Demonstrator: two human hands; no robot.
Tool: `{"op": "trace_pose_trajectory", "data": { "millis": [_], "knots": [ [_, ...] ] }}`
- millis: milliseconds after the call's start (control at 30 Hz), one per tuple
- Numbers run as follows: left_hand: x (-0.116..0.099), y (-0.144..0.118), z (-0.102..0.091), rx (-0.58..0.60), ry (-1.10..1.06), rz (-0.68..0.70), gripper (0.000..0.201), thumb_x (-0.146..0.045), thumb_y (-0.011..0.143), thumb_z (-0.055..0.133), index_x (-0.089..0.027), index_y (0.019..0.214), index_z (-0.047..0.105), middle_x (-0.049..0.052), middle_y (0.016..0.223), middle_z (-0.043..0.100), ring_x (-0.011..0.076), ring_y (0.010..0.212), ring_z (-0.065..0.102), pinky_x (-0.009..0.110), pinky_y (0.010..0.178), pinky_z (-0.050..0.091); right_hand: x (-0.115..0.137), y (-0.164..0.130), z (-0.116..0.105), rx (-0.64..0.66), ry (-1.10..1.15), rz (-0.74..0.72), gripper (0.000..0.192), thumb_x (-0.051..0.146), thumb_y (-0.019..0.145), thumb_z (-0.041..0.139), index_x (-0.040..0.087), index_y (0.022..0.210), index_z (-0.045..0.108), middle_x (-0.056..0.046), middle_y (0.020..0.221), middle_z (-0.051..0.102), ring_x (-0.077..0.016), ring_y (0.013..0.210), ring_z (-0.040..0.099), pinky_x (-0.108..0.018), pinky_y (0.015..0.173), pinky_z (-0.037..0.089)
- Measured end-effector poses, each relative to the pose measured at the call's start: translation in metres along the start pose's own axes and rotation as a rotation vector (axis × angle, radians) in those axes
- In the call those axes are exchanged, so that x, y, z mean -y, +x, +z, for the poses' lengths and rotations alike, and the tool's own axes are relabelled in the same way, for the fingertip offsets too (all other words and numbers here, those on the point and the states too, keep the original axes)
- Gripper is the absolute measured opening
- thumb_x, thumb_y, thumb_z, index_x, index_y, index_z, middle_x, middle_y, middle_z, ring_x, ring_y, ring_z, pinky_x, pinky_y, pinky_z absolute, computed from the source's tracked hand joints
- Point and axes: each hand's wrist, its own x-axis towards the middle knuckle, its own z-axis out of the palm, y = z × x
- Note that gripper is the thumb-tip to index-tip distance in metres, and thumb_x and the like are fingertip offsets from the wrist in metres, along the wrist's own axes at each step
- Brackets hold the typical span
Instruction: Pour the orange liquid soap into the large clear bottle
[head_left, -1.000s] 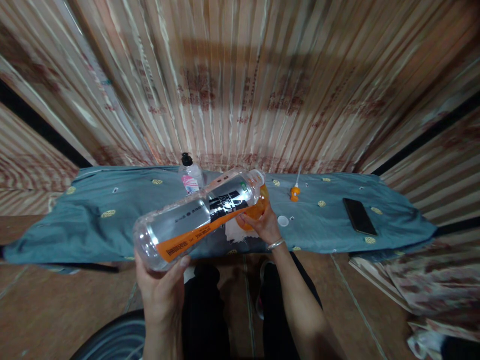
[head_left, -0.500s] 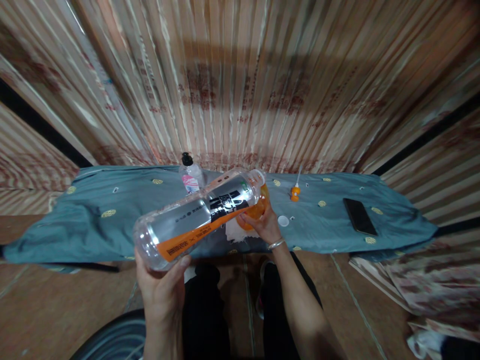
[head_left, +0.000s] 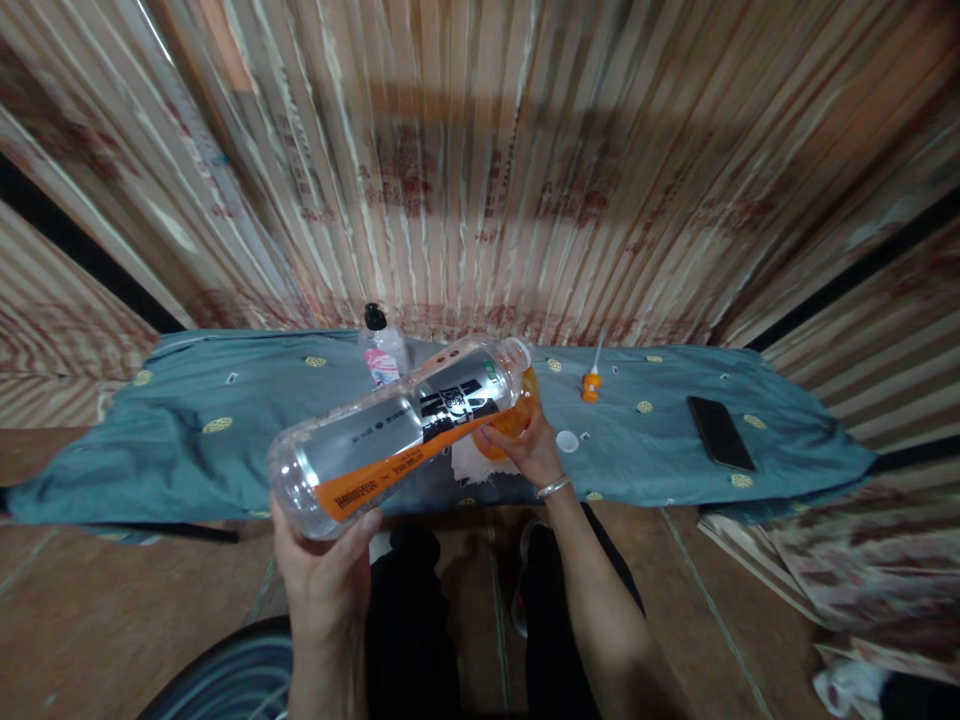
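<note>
My left hand (head_left: 322, 560) is wrapped round the base of a large clear plastic bottle (head_left: 390, 440) with a silver, black and orange label. The bottle is tilted, its uncapped neck pointing up and to the right. Behind that neck, my right hand (head_left: 529, 445) grips an orange bottle (head_left: 523, 405), whose upper part is mostly covered by the clear one. Whether anything flows between the two I cannot tell. A white paper tissue (head_left: 476, 465) lies under the orange bottle. On the cloth to the right lies an orange pump head (head_left: 591, 387) with a thin tube.
A pump bottle with a black top (head_left: 382, 350) stands behind the clear bottle. A white round disc (head_left: 567, 441) and a black phone (head_left: 720, 432) lie on the blue-green cloth (head_left: 637, 470). Striped curtains (head_left: 465, 200) hang behind. A dark ribbed basin (head_left: 225, 680) is on the floor.
Almost nothing differs. Both hands keep their grip, and the clear bottle stays tilted in nearly the same place.
</note>
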Motion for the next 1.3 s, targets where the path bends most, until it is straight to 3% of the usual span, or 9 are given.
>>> {"op": "trace_pose_trajectory", "data": {
  "millis": [367,767,1067,1300],
  "knots": [
    [0.0021,-0.0001,-0.0016,-0.032,0.026,-0.016,0.087,-0.028,0.038,0.101,-0.029,0.119,0.071,0.004,0.111,0.074,0.0279,0.105,0.069,0.042,0.101,0.052,-0.0029,0.0001,-0.0003,0.001,-0.016,-0.016,0.077,0.053,0.064,0.083,0.020,0.127,0.055,-0.012,0.109,0.076,-0.0343,0.099,0.073,-0.052,0.090,0.059],
    [0.0033,0.0012,-0.0033,-0.037,-0.001,-0.025,0.084,-0.021,0.037,0.100,-0.024,0.116,0.071,0.003,0.104,0.073,0.0224,0.095,0.069,0.039,0.099,0.052,0.0012,-0.0008,-0.0007,0.004,0.001,-0.021,0.079,0.051,0.065,0.084,0.018,0.130,0.054,-0.013,0.112,0.076,-0.0350,0.106,0.073,-0.053,0.094,0.059],
    [0.0024,0.0009,-0.0016,-0.019,0.026,0.002,0.086,-0.026,0.037,0.101,-0.025,0.117,0.069,0.004,0.105,0.071,0.0293,0.106,0.068,0.049,0.107,0.047,0.0012,-0.0005,-0.0004,0.008,0.008,-0.024,0.077,0.051,0.065,0.084,0.021,0.129,0.054,-0.011,0.110,0.076,-0.0346,0.106,0.073,-0.054,0.094,0.059],
    [0.0014,0.0006,-0.0012,-0.032,0.020,-0.011,0.084,-0.025,0.036,0.101,-0.023,0.115,0.070,0.005,0.104,0.072,0.0284,0.103,0.068,0.049,0.106,0.048,0.0010,-0.0003,-0.0002,0.006,0.031,-0.024,0.079,0.050,0.065,0.083,0.017,0.130,0.054,-0.013,0.111,0.076,-0.0349,0.104,0.073,-0.054,0.095,0.059]
  ]
}}
